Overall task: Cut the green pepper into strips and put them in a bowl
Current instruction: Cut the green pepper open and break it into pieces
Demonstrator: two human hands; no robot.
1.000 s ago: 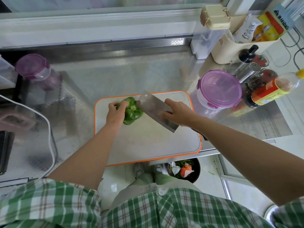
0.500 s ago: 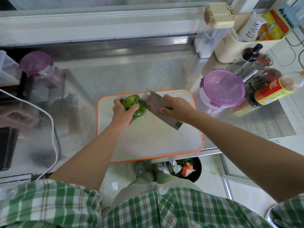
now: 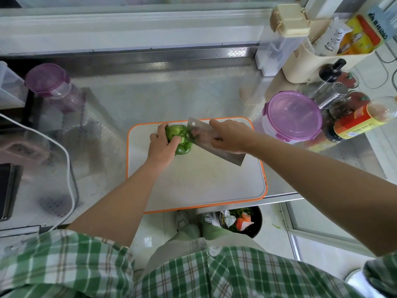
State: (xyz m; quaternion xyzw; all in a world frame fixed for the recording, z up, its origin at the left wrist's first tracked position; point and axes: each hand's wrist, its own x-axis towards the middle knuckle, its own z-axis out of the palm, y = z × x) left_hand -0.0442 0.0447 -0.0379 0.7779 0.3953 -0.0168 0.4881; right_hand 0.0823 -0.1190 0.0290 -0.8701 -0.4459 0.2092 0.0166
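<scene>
Fingers (image 3: 161, 128) of the left hand (image 3: 160, 147) curl over the pepper (image 3: 179, 132), with the thumb pressed near its stem, and hold it on the far left part of the board (image 3: 204, 186). Just right of it the cleaver (image 3: 225, 155) slants across the board. Its edge seems to touch the pepper, though blur hides the contact. The right hand (image 3: 231, 136) is clamped round the cleaver's top, its handle hidden. Right of the board stands a purple-lidded tub (image 3: 294, 117). A bin (image 3: 257, 224) of scraps sits on the floor below.

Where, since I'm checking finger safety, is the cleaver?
Head view, centre: cleaver over the board, in the right hand, blade against the pepper the left hand holds.
</scene>
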